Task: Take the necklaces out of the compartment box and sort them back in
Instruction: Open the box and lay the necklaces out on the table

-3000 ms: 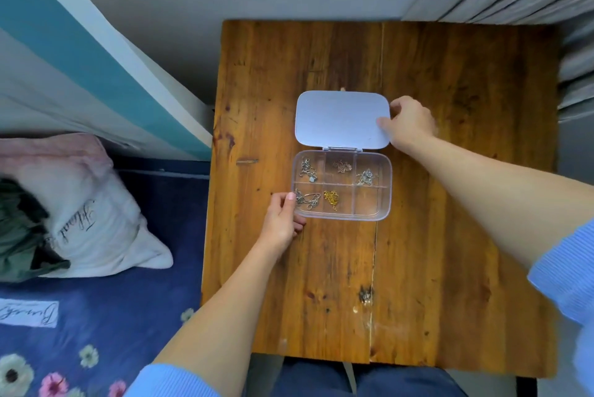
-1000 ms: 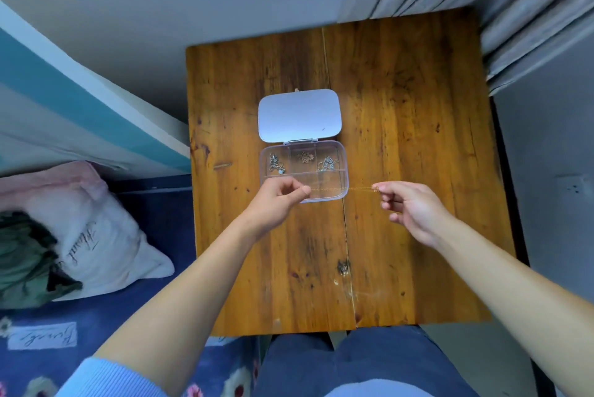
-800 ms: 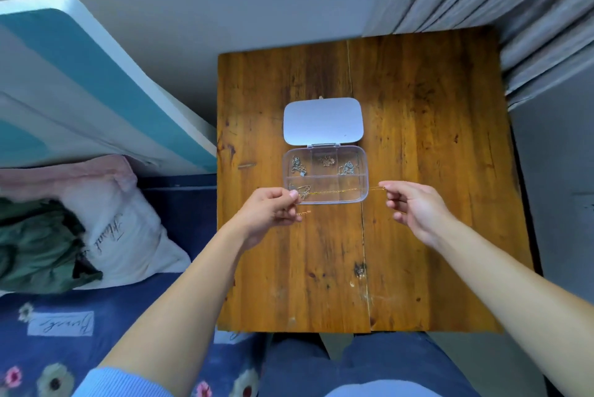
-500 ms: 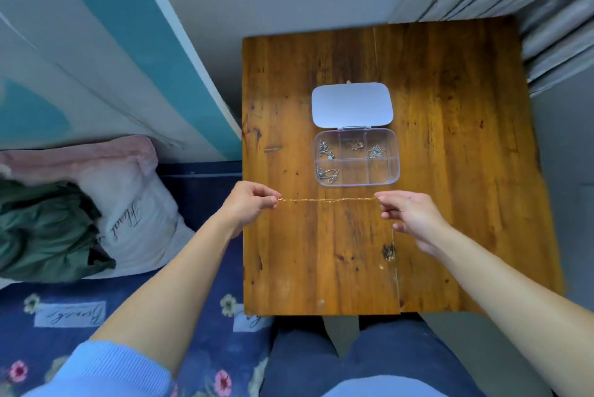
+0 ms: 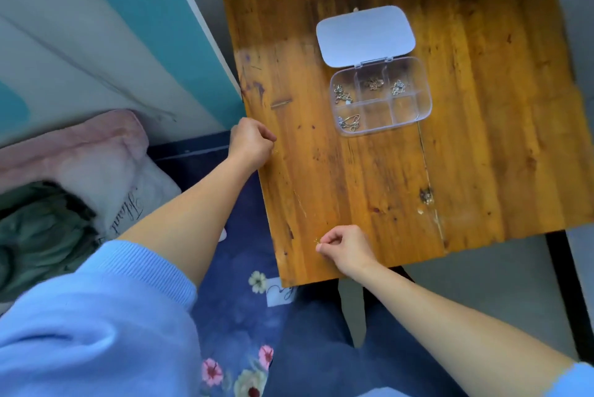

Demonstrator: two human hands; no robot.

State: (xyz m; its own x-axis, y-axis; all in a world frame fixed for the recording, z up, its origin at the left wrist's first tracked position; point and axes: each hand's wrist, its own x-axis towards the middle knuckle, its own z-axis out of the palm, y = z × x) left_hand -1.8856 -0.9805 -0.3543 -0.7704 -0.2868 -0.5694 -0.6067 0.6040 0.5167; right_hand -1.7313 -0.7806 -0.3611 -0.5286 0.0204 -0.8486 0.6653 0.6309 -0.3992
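A clear compartment box (image 5: 424, 101) lies open on the wooden table (image 5: 482, 155), its white lid (image 5: 364, 35) folded back. Several silver necklaces (image 5: 350, 122) sit in its left and rear compartments. My left hand (image 5: 250, 142) pinches one end of a thin gold necklace (image 5: 300, 200) at the table's left edge. My right hand (image 5: 347, 247) pinches the other end near the front edge. The chain is stretched between them, low over the wood and hard to see.
A bed with a dark floral cover (image 5: 244, 316) lies left of and below the table. A pink-white pillow (image 5: 106, 165) and green cloth (image 5: 38, 236) sit at the left. A teal-and-white panel (image 5: 128, 27) leans by the table's left edge.
Both hands lifted the gold necklace out of the box, pulled it taut, then carried it to the table's front-left area. The chain now runs front to back instead of across.
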